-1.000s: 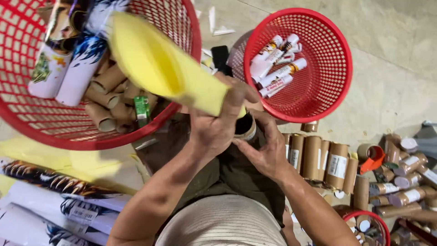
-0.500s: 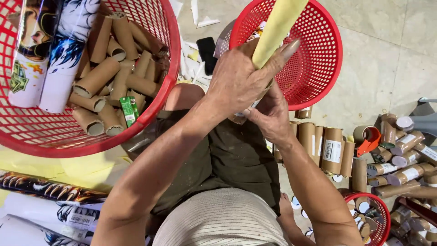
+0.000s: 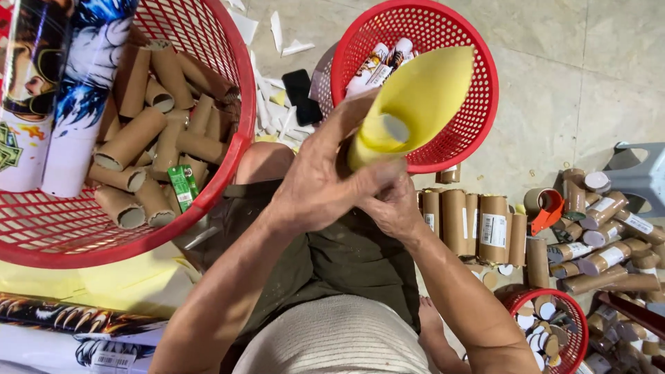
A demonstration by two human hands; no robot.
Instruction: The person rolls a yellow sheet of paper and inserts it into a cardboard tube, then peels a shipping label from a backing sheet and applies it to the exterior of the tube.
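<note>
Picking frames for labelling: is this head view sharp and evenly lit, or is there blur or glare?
Head view: light soft and even, shadows faint; hands and yellow sheet fairly sharp; mild glare on the glossy printed tubes; big red basket bulges near the edge.

Floor workshop, cardboard tubes [image 3: 131, 142], red baskets [image 3: 235, 149]

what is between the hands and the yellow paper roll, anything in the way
Nothing visible. The left hand wraps around the lower end of the yellow paper roll, and the right hand touches it from below. The roll's open end is above the small red basket, with nothing between them.
</note>
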